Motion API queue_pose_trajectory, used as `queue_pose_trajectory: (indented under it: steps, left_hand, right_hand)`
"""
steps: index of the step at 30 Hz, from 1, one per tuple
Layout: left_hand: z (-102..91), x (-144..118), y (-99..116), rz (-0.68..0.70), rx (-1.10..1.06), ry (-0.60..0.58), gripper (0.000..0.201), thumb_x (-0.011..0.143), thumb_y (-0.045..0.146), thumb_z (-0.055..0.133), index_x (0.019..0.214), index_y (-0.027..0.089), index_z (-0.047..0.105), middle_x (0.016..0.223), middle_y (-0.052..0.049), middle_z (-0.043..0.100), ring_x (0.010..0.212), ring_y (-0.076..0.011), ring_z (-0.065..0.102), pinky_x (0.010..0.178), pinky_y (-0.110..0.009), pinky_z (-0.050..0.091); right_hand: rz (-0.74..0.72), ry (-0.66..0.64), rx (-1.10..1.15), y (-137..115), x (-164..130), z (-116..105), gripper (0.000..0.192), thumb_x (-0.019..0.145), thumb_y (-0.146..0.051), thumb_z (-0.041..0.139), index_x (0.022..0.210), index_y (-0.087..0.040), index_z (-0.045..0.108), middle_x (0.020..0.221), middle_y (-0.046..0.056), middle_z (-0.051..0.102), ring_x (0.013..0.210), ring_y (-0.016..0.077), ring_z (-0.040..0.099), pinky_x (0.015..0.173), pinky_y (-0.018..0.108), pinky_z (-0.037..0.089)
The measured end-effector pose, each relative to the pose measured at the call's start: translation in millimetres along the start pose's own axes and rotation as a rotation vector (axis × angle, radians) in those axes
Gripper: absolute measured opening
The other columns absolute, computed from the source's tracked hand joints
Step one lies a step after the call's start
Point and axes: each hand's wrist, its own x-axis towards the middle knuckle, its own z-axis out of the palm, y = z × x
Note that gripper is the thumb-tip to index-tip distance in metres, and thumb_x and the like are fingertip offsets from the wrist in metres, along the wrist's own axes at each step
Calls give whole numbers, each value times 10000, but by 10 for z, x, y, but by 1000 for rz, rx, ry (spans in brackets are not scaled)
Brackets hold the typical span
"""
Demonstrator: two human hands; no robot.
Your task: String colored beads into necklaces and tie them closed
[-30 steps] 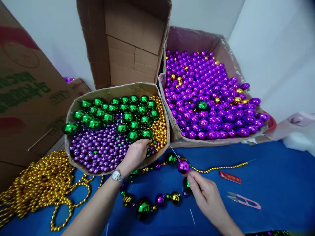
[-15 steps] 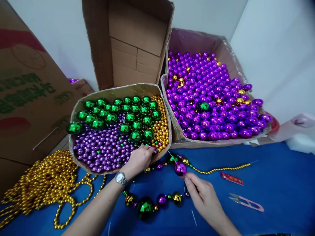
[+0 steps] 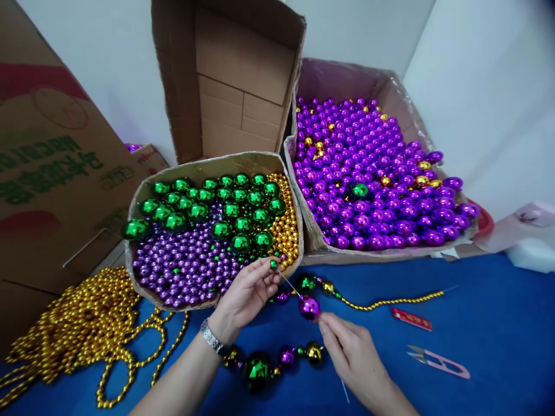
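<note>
My left hand (image 3: 246, 294), with a watch on the wrist, pinches a small green bead (image 3: 273, 264) at the tip of a thin needle (image 3: 289, 283), just over the front rim of the near box (image 3: 208, 166). My right hand (image 3: 353, 361) pinches the strand just below a purple ball (image 3: 309, 307) threaded on that needle. The strand of green, gold and purple balls (image 3: 273, 361) loops on the blue cloth between my hands. The near box holds large green balls (image 3: 217, 205), small purple beads (image 3: 186, 268) and gold beads (image 3: 286, 225).
A larger box of purple balls (image 3: 368, 179) stands at the right, an empty open carton (image 3: 234, 81) behind. Gold bead chains (image 3: 82, 329) pile at the left; a gold chain (image 3: 390, 300) trails right. Pink snips (image 3: 437, 361) and a red packet (image 3: 411, 319) lie on the blue cloth (image 3: 477, 323).
My left hand lifted out of the near box with a small green bead and brought it to the needle tip. My right hand shifted slightly left with the purple ball.
</note>
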Motion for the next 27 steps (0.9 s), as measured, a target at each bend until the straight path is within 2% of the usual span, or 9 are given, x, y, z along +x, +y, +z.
queue_pose_trajectory:
  steps: [9, 15, 17, 22, 27]
  left_hand:
    - [47, -47, 17, 36, 78, -41, 226, 809, 232, 645, 1018, 149, 643, 756, -13, 579, 659, -89, 533, 560, -190, 408]
    - [137, -77, 27, 159, 401, -10, 242, 776, 247, 687, 1003, 164, 663, 708, 5, 570, 610, -73, 485, 568, -187, 395]
    - [214, -75, 46, 164, 454, -35, 259, 773, 256, 691, 1018, 175, 660, 744, -1, 581, 609, -73, 487, 566, -190, 398]
    - [422, -23, 147, 199, 405, -140, 281, 854, 321, 584, 1088, 174, 636, 1000, -91, 625, 749, -120, 546, 611, -214, 435]
    - [575, 74, 189, 220, 475, -174, 250, 857, 323, 580, 1055, 186, 650, 998, -89, 645, 806, -136, 569, 627, -210, 442]
  right_hand:
    - [-4, 19, -25, 62, -12, -15, 242, 962, -218, 319, 811, -211, 508, 663, 9, 563, 574, 145, 532, 565, 249, 351]
    - [-73, 120, -108, 119, 21, 48, 227, 944, -186, 332, 870, -209, 545, 691, 26, 592, 637, 161, 583, 614, 245, 389]
    - [-64, 144, -81, 112, 42, 41, 229, 945, -189, 322, 831, -211, 519, 674, 16, 576, 610, 152, 564, 593, 239, 379]
    - [-35, 203, 33, 129, 37, -20, 249, 959, -225, 309, 747, -217, 439, 634, -12, 504, 564, 130, 494, 549, 228, 338]
    - [33, 206, 99, 201, -10, -50, 251, 968, -243, 306, 763, -217, 447, 642, -19, 498, 564, 122, 480, 551, 225, 329]
